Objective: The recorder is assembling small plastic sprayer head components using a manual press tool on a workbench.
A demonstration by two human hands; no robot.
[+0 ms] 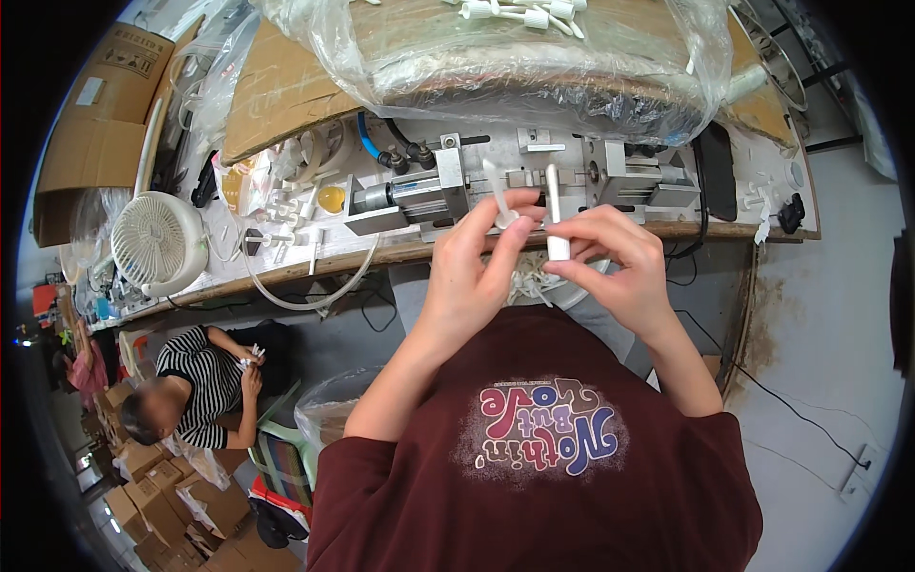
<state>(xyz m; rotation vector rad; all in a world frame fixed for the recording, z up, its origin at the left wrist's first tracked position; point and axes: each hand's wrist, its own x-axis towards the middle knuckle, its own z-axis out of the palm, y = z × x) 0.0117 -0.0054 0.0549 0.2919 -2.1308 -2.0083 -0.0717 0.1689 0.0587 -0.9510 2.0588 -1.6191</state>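
Note:
My left hand (467, 262) is raised over the bench's near edge, thumb and fingers closed around a slender white plastic stick (498, 191) with a pointed tip. Beside it, my right hand (620, 255) pinches the thick capped end of a white plastic rod (558, 246), which points upward. The two pieces are apart. Just beyond my hands lies a metal fixture with two cylinder units, a left one (410, 198) and a right one (648, 181). Below my hands, several white plastic pieces (534, 288) are heaped at my lap, partly hidden by my hands.
A clear plastic bag (534, 91) and more white parts (529, 17) lie on cardboard at the back. At left stand a white fan (157, 243) and loose parts (286, 214). A hose (315, 303) hangs off the bench edge. A seated person (205, 381) handles small white parts lower left.

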